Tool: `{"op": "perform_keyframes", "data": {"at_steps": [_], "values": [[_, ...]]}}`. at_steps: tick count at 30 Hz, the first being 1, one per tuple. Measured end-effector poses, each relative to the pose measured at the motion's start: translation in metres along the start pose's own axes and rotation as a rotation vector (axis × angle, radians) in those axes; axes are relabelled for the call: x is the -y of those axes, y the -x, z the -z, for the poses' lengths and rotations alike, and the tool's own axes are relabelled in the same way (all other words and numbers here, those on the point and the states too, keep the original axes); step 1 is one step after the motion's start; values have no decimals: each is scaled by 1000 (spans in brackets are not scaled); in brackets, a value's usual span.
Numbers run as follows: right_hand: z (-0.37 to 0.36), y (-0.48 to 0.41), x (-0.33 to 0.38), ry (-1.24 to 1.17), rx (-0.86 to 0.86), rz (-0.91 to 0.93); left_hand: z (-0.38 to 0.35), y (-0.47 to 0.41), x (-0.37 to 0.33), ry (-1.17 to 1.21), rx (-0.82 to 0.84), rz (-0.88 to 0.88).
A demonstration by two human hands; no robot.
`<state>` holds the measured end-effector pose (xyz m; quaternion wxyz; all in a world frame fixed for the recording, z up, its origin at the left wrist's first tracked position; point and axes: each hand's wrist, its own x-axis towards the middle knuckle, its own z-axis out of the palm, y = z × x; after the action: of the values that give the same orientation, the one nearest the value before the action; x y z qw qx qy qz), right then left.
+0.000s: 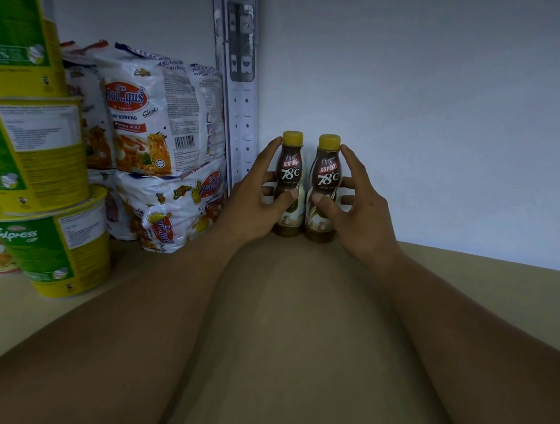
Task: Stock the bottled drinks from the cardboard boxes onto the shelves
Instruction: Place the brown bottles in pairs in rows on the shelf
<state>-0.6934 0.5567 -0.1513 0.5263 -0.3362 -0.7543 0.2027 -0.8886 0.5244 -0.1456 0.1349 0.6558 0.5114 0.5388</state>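
Note:
Two brown coffee bottles with yellow caps stand upright side by side at the back of a beige shelf, against the white wall. My left hand grips the left bottle, fingers behind it and thumb across its front. My right hand grips the right bottle the same way. Both bottles rest on the shelf board and nearly touch each other. No cardboard box is in view.
Stacked white noodle packets lie just left of the bottles, beyond a grey slotted shelf upright. Yellow and green cup noodle tubs are stacked at the far left. The shelf board stretches to the right of the bottles.

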Motion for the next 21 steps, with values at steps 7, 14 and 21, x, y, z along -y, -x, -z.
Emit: {"op": "perform_keyframes", "data": {"at_steps": [7,14,21], "values": [[2,1,-2,0,21,-8,0,1,0,6,7,13],[2,1,-1,22,27,-13,0,2,0,12,10,8],[2,1,-1,32,34,-18,1,2,-1,11,12,2]]}}
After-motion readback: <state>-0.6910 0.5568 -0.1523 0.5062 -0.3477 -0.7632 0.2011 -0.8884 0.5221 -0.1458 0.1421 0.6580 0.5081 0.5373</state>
